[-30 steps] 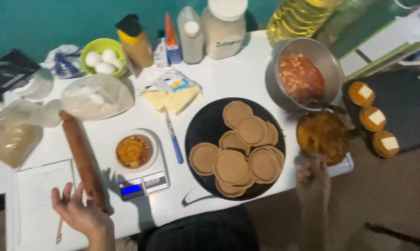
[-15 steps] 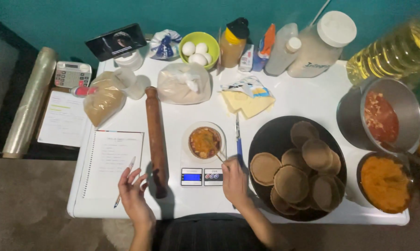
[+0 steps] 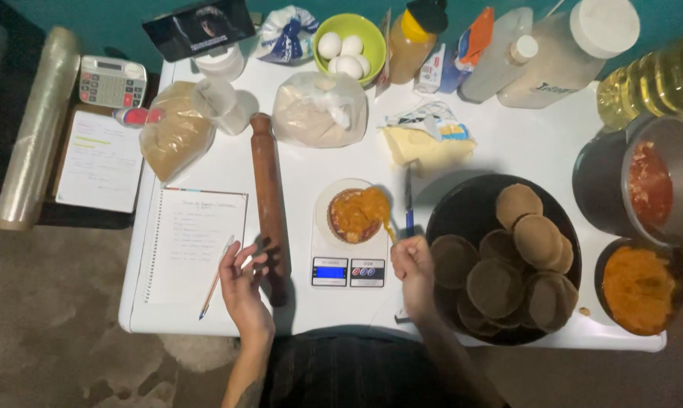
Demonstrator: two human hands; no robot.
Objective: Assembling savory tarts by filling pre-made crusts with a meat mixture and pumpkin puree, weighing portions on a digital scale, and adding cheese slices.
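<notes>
My right hand (image 3: 413, 266) is closed on a spoon (image 3: 389, 227) loaded with orange filling, held over a small dough round (image 3: 349, 217) on a white kitchen scale (image 3: 347, 261). My left hand (image 3: 243, 283) hovers with fingers apart and holds nothing, just left of the lower end of a wooden rolling pin (image 3: 268, 198). A pencil (image 3: 216, 277) lies beside it on an open notebook (image 3: 194, 238). To the right of my right hand a round black tray (image 3: 462, 208) carries several flat brown dough discs (image 3: 519, 253).
A bowl of orange filling (image 3: 638, 287) and a pot of red sauce (image 3: 651, 187) stand at the right. A green bowl of eggs (image 3: 347, 47), bagged dough (image 3: 320, 109), a bag of brown powder (image 3: 176, 136), bottles and a blue-handled knife (image 3: 408, 202) lie farther back. A calculator (image 3: 111, 81) and a film roll (image 3: 37, 128) lie left.
My right hand came from the orange bowl at the right to the scale, bringing a spoonful of filling onto the dough round. My left hand stayed near the rolling pin.
</notes>
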